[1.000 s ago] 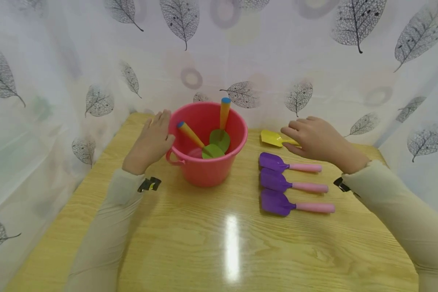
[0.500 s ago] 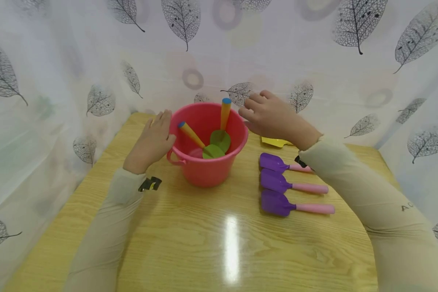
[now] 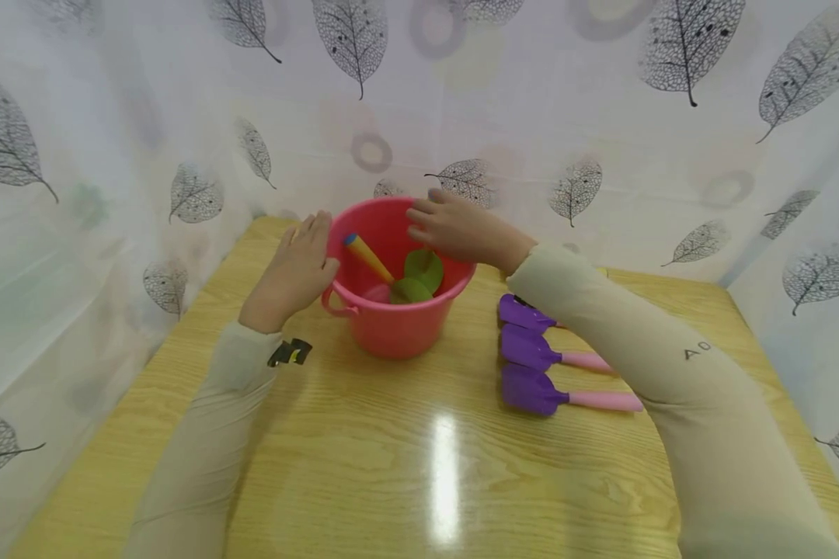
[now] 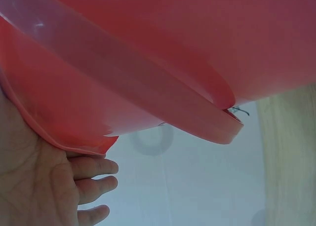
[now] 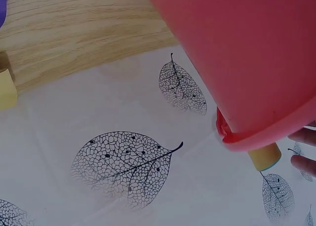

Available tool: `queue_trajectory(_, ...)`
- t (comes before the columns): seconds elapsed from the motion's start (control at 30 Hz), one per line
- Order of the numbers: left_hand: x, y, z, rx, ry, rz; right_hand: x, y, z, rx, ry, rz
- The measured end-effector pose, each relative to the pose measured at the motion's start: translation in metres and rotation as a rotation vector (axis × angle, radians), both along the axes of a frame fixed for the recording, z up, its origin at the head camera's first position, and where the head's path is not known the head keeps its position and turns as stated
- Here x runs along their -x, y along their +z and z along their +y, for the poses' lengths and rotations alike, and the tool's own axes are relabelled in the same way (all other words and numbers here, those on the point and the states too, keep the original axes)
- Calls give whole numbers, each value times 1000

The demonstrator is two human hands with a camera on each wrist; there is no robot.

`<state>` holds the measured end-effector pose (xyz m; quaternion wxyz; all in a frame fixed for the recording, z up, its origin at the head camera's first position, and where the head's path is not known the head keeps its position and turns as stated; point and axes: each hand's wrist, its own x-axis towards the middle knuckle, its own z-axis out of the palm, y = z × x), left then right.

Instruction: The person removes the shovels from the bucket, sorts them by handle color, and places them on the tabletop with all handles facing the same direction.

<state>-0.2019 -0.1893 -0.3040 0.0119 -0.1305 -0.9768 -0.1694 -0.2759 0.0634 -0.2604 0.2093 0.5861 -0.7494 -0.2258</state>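
A pink-red bucket (image 3: 400, 332) stands upright on the table. Two toy shovels with green blades and orange-yellow handles are inside it; one handle (image 3: 368, 258) leans left. The other shovel's blade (image 3: 425, 268) shows, while my right hand (image 3: 461, 227) covers its handle in the head view. In the right wrist view, that handle's end (image 5: 265, 157) pokes past the rim, with fingertips (image 5: 305, 164) a little apart from it. My left hand (image 3: 290, 273) rests against the bucket's left rim, its fingers extended, as the left wrist view also shows.
Right of the bucket lie three purple shovels (image 3: 531, 390) with pink handles, in a column on the wooden table (image 3: 335, 458). My right sleeve (image 3: 601, 310) hides most of a yellow shovel behind them. A leaf-print curtain (image 3: 517, 93) surrounds the table.
My right hand has moved left from above the yellow shovel to over the bucket, at the upright handle. My left hand has stayed at the rim.
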Motion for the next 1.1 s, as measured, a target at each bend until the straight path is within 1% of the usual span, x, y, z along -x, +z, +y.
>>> queue_trajectory(0.07,0,0,0,1,1,-3,4,-3,-4,-5,1,-4)
queue_trajectory(0.17,1,0,0,-2,0,-2,10,-6,-9,-35,-21,1)
queue_trajectory(0.4,1,-2,0,-9,3,-2,16,-13,-13,-107,-132,15)
queue_trajectory(0.53,1,-2,0,-9,2,4,19,-16,-14,-126,-170,29)
queue_trajectory(0.67,2,-2,0,-5,2,5,20,-20,-15,-149,-184,50)
queue_trajectory(0.8,1,-2,0,-5,4,10,20,-24,-16,-160,-198,50)
queue_trajectory(1.1,1,-1,0,7,5,1,16,-21,-16,-160,-216,63)
